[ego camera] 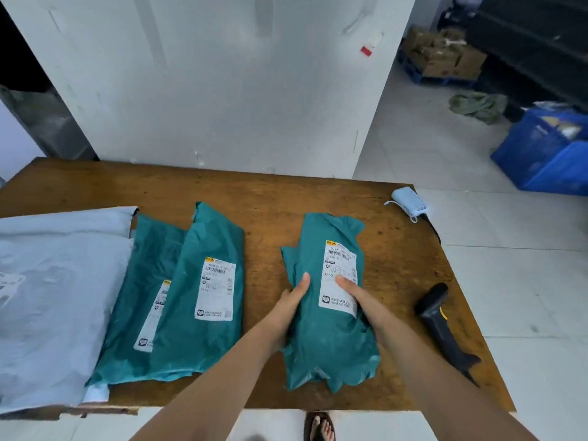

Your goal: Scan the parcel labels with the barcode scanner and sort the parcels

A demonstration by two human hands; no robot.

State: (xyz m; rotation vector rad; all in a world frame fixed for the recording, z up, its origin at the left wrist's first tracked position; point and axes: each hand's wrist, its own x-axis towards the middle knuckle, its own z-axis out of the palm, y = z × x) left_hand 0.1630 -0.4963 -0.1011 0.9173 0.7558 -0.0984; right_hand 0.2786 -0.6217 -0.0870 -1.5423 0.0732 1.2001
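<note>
A teal parcel (321, 342) with a white label (339, 268) facing up lies in the middle of the wooden table (286, 195). My left hand (288, 313) grips its left edge and my right hand (359, 300) grips its right side, thumb on the label. Two more teal parcels overlap to the left: one labelled on top (203, 332) and one partly beneath it (140, 281). The black barcode scanner (440, 326) lies on the table to the right of my right hand, untouched.
Large grey-white parcels (54, 288) are stacked at the table's left end. A small pale blue device (409, 202) sits at the far right corner. A blue crate (547, 151) and cardboard boxes (442, 55) stand on the tiled floor to the right. A white wall rises behind the table.
</note>
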